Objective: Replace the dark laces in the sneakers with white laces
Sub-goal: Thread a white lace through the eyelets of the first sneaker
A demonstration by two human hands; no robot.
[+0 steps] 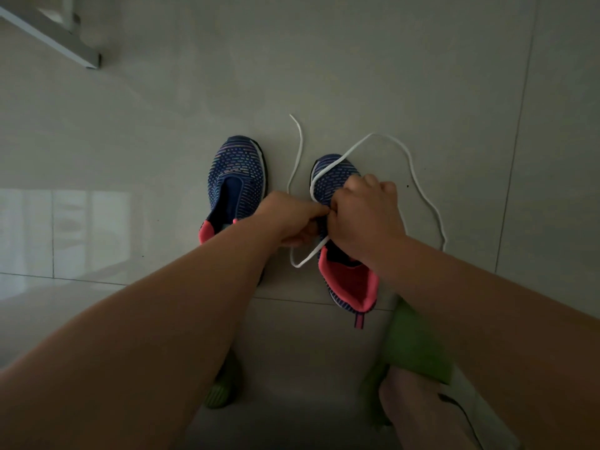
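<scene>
Two blue knit sneakers with pink collars stand side by side on the tiled floor. The left sneaker (pixel 236 177) has no lace in it. A long white lace (pixel 422 196) runs across the toe of the right sneaker (pixel 334 180) and loops out over the floor on both sides. My left hand (pixel 292 219) and my right hand (pixel 363 216) meet over the right sneaker's eyelet area, fingers curled, pinching the lace and the shoe's upper. The exact pinch point is hidden by the fingers. No dark lace is in view.
Pale glossy floor tiles (pixel 130 141) surround the shoes. A metal frame leg (pixel 65 43) stands at the far left. Green slippers (pixel 220 391) and a green garment (pixel 415 345) lie close to my body at the bottom.
</scene>
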